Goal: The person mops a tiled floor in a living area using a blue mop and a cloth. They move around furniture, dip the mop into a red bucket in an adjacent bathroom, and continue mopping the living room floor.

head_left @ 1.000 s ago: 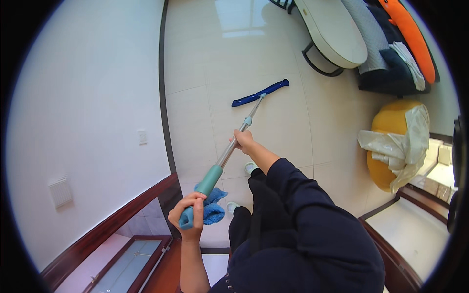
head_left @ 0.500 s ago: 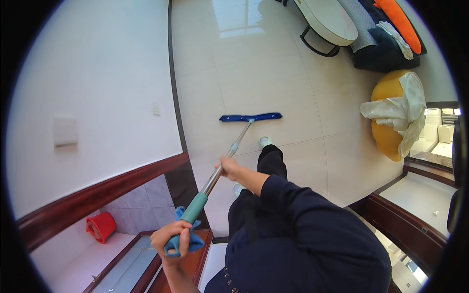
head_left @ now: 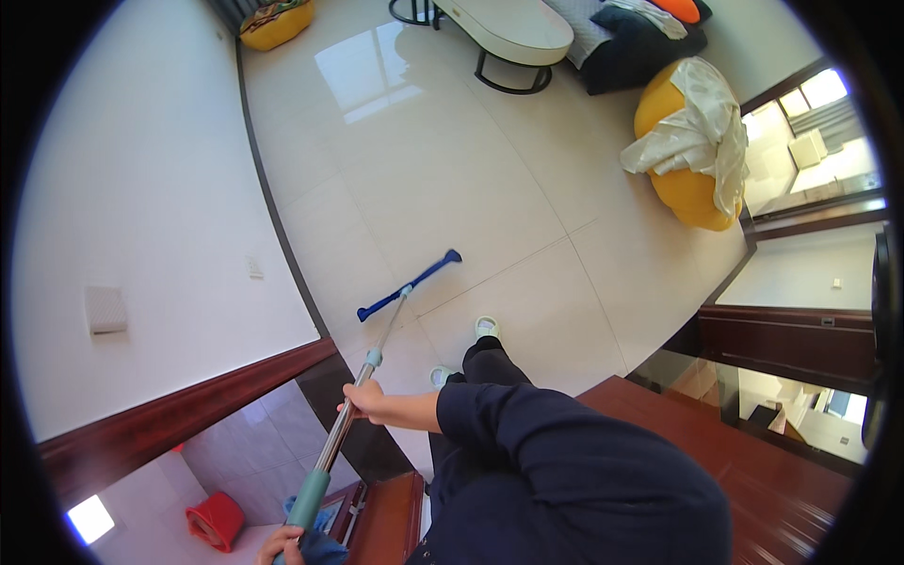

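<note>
A long-handled mop (head_left: 328, 441) slants across the lower left, its narrow blue head (head_left: 410, 286) on the pale tiled floor ahead of my feet. My right hand (head_left: 367, 401) is closed round the metal pole, below the light-blue joint. Farther down, at the lower edge, my left hand (head_left: 281, 546) grips the end of the green handle sleeve (head_left: 308, 499). A blue cloth (head_left: 322, 546) hangs at that end beside the fingers. Part of the left hand is cut off by the picture's edge.
A white wall (head_left: 169, 188) with dark skirting runs along the left. A red bucket (head_left: 216, 521) stands through the opening at lower left. To the right are a yellow pouf (head_left: 690, 193) under a pale cloth and a dark red wooden surface (head_left: 716, 452). An oval-ended table (head_left: 513, 38) stands ahead.
The mop head has swung left and nearer, now lying at a slant. Both hands have moved down and left with the handle. My view has turned, bringing the dark red surface in.
</note>
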Demonstrator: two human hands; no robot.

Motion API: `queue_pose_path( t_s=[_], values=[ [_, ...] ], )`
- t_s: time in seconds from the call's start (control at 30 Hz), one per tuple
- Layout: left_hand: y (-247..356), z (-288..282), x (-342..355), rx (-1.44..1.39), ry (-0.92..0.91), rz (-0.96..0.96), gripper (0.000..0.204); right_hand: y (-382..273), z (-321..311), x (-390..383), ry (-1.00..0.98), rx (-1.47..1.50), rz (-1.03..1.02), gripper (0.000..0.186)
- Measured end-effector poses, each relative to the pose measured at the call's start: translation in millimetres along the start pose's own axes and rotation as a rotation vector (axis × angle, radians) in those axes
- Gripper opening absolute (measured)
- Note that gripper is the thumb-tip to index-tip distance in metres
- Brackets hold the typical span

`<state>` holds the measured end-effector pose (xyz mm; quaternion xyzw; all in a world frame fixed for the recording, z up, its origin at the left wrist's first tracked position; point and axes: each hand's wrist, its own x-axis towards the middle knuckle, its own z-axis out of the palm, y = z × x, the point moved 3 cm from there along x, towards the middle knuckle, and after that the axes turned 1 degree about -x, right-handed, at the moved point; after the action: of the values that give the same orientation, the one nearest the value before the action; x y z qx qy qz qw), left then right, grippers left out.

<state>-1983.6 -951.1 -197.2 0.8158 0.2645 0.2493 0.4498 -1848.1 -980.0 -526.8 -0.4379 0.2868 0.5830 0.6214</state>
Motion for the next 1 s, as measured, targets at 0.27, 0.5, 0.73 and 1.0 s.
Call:
queue_pose_path(
  t_s=[0.27, 0.5, 0.73, 1.0],
  values=[
    [-21, 131, 27, -0.031, 0.119, -0.212, 0.016, -112, -83, 58, 0.219, -0.026, -0.195, 0.018],
    [-37, 250, 85, -0.272, 0.006, -0.287, 0.014, -228, -216, 75, 0.406, -0.127, -0.333, 0.023],
    [-7, 429, 122, -0.319, -0.414, -0.047, 0.006, -321, -415, 49, 0.573, 0.106, -0.556, 0.046],
    [4, 434, 100, -0.268, -0.691, 0.244, 0.005, -303, -447, 22, 0.462, 0.199, -0.179, 0.020]
  ],
)
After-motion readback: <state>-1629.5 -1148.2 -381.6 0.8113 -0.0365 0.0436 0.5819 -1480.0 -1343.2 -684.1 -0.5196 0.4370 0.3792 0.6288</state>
